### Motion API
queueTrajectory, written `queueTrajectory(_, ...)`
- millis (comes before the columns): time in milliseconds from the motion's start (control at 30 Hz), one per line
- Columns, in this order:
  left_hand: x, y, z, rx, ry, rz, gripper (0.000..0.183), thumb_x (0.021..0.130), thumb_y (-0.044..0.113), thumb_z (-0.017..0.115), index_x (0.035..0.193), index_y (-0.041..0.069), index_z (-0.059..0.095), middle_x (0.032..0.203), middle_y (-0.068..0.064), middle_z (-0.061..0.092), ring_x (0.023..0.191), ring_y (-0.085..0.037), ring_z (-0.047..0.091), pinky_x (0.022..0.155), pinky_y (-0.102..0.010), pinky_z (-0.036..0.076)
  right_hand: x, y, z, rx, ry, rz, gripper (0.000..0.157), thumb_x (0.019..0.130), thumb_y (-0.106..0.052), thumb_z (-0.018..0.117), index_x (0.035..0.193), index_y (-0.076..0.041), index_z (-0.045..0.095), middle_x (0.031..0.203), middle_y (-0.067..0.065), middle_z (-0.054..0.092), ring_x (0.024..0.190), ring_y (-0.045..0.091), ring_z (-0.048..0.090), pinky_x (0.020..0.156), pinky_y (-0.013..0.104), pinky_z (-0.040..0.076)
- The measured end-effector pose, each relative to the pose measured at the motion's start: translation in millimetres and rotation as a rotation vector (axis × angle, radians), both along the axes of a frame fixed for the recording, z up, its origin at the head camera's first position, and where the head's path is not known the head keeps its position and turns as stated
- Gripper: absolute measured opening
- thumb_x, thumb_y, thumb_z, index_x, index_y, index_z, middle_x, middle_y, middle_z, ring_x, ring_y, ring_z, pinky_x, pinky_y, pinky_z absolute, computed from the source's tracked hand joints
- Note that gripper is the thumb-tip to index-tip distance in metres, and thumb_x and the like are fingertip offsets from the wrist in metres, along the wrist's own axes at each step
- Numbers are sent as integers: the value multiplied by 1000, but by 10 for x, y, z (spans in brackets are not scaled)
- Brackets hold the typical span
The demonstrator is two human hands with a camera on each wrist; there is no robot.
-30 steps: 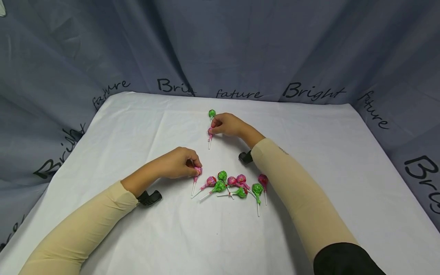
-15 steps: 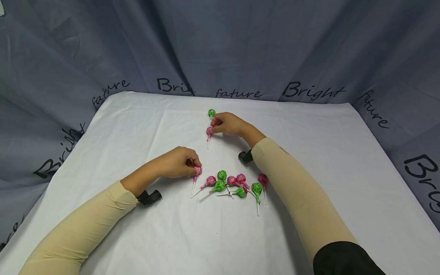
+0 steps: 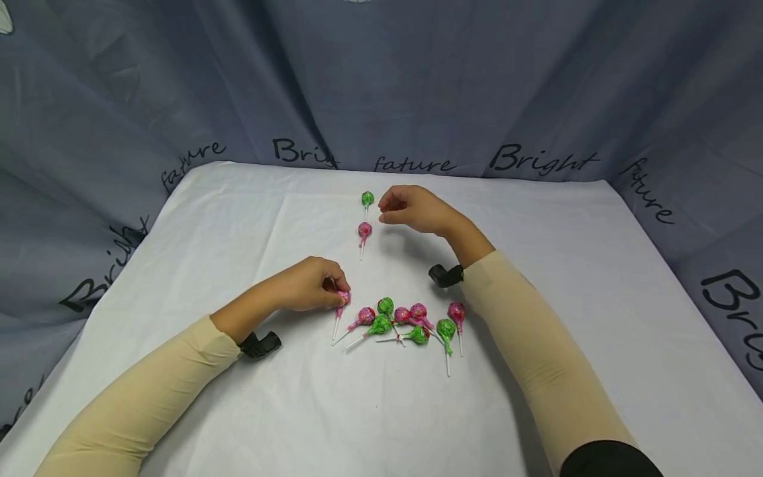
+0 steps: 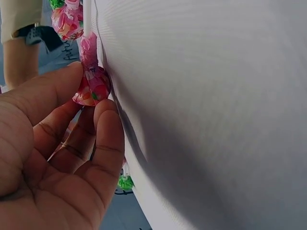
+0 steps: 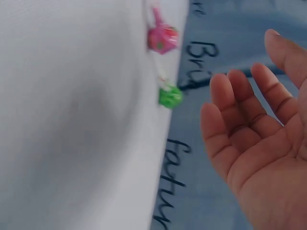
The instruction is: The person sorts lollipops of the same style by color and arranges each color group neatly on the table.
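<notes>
My left hand pinches the head of a pink lollipop between thumb and fingers; its white stick lies toward me on the cloth. Farther back, a green lollipop and a pink lollipop lie in a line, the pink head by the green one's stick end. Just right of that pair is my right hand, raised off the cloth. Its fingers are loosely bent, with nothing between them in the right wrist view.
A loose group of pink and green lollipops lies right of my left hand. At its right end are a green lollipop and a dark pink one. White cloth covers the table; a grey curtain hangs behind.
My right hand has let go of the pink lollipop below the green one and moved up and right. That lollipop stays on the cloth. My left hand has kept its hold.
</notes>
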State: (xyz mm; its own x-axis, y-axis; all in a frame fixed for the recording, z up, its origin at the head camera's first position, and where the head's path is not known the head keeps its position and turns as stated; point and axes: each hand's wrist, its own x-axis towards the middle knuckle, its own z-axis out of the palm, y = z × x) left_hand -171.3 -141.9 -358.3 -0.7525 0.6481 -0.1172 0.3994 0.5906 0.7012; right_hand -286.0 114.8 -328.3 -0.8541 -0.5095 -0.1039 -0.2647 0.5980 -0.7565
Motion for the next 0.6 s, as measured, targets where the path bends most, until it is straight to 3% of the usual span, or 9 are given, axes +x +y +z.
queueTrajectory(133, 1, 7, -10, -9, 4, 5, 6, 86, 6, 76, 90, 10, 73, 86, 3, 65, 78, -11, 59, 72, -28, 50, 174, 170, 113, -35, 32, -36, 23, 94, -21, 70, 113, -9, 64, 108, 5, 63, 100, 22, 57, 90, 39, 47)
queueTrajectory(267, 3, 10, -18, -9, 9, 9, 6, 86, 6, 76, 90, 10, 72, 86, 3, 65, 78, -11, 59, 71, -28, 50, 361, 350, 169, 7, 72, -36, 23, 95, -22, 69, 112, -8, 64, 106, 5, 63, 99, 22, 56, 88, 40, 47)
queueTrajectory(600, 17, 11, -12, -19, 0, 14, 6, 87, 7, 76, 89, 11, 72, 85, 4, 64, 77, -11, 57, 71, -28, 49, 897, 844, 128, 115, 84, 14, 19, 95, -21, 69, 110, -10, 65, 103, 2, 66, 96, 20, 59, 81, 39, 49)
